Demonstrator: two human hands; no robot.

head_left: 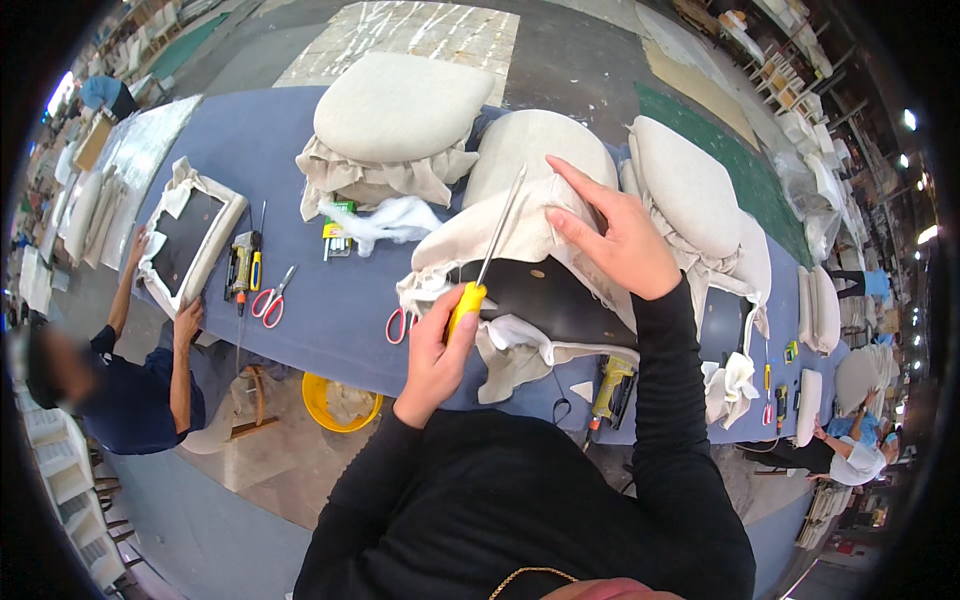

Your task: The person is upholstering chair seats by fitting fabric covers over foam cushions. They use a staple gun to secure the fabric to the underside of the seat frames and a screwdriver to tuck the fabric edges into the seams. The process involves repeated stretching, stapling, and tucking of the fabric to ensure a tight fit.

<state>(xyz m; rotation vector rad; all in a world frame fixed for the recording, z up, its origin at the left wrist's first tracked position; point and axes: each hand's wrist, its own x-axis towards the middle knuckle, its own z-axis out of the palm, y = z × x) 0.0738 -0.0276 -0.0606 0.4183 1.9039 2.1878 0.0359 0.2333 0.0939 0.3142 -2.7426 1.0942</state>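
My left hand [440, 352] is wrapped round the yellow handle of a screwdriver [498, 232], its long metal shaft pointing up and away. Under it lies an upholstered seat [555, 300], black base upward, with loose beige fabric [480, 235] around its edge. My right hand [625, 235] is over the far side of the seat, thumb and fingers apart against the fabric. A white strip of cloth [520, 335] lies on the near edge of the seat. Red-handled scissors [397, 325] poke out partly hidden at its left.
Stacked beige cushions [405, 105] stand at the back of the blue table [330, 310]. White stuffing [395, 220] lies by a green box [337, 235]. A staple gun [612, 388] is at the near edge. At left another person [120, 390] handles a seat; a yellow bucket [318, 405] is below.
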